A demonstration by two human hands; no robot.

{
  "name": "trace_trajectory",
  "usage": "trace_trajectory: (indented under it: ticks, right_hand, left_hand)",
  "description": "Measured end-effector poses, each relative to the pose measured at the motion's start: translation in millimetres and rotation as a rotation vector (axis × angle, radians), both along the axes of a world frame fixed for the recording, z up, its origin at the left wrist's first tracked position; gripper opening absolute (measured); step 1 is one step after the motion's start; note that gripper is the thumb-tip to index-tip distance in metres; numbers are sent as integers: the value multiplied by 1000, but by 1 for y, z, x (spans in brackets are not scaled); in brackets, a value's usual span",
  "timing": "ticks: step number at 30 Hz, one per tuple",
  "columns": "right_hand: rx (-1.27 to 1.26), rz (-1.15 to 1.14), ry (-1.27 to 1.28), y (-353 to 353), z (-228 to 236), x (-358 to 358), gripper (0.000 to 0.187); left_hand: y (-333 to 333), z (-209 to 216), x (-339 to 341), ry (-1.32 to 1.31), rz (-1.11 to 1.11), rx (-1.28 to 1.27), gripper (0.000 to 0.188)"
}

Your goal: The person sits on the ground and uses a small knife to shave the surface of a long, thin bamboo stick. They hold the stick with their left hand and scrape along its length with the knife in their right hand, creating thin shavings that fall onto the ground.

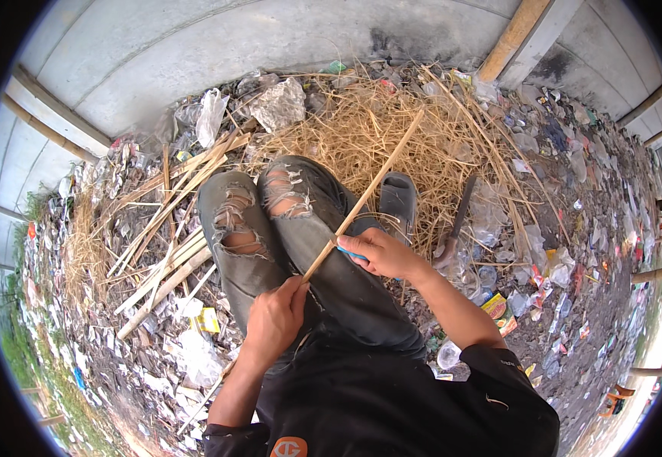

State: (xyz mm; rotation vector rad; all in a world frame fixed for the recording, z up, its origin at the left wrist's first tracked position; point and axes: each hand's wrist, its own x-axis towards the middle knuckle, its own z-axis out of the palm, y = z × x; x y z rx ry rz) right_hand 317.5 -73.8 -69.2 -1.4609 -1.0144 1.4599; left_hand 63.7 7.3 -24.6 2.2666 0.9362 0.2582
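Note:
A long, thin bamboo strip [383, 177] slants over my lap, its far end pointing up and to the right. My left hand [274, 318] is closed around the strip's near end, above my thigh. Farther along, my right hand [383, 254] is closed on a blue-handled tool [352, 254], pressed against the strip. My fingers hide most of that tool, so its blade or edge cannot be made out. Both hands are over my torn dark trousers [331, 274].
Split bamboo pieces [165, 273] lie to my left. Ahead is a heap of pale shavings [346, 126], with a grey slide sandal [397, 199] and a dark-bladed knife [465, 204] to the right. Litter covers the ground, and a concrete wall [270, 38] stands behind.

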Motion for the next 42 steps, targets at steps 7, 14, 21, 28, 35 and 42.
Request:
trace_trajectory:
  ticks: [7, 14, 21, 28, 35, 42]
  right_hand:
    - [-15, 226, 503, -22, 16, 10, 58]
    - [290, 19, 903, -47, -16, 80, 61]
    - [-236, -1050, -946, -92, -139, 195, 46]
    - [-396, -736, -792, -96, -94, 162, 49]
    - [48, -535, -560, -27, -15, 40, 57]
    - [57, -425, -740, 6, 10, 0, 58]
  left_hand:
    - [4, -5, 7, -49, 34, -74, 19]
    - [4, -6, 5, -83, 55, -115, 19]
    - [5, -10, 8, -103, 20, -94, 18]
    - [6, -4, 7, -62, 43, -137, 19]
    - [3, -7, 7, -62, 43, -38, 20]
    - [-4, -12, 9, 0, 43, 121, 18]
